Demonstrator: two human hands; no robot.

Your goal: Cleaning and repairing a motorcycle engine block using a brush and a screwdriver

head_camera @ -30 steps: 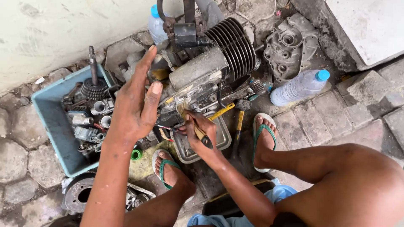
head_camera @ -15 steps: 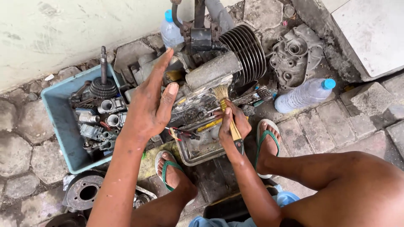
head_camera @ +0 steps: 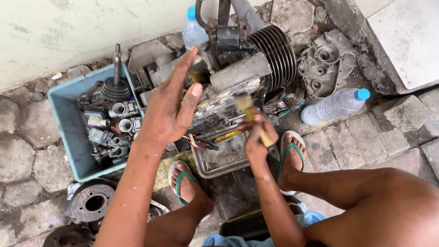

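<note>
The right hand (head_camera: 257, 139) grips a paintbrush (head_camera: 249, 114), bristles on the engine (head_camera: 233, 87) just ahead. The left hand (head_camera: 171, 107), spread flat, braces it. Below sits a metal tray (head_camera: 219, 162); a hard stroke could flick grime at the 2 sandalled feet.

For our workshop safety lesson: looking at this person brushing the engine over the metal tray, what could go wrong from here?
1. The bare left hand steadies the greasy grey engine block; it might slip against the black cooling fins.
2. The right hand works a yellow-handled brush above the dented metal tray, so flicked grime could reach the feet in green sandals.
</note>
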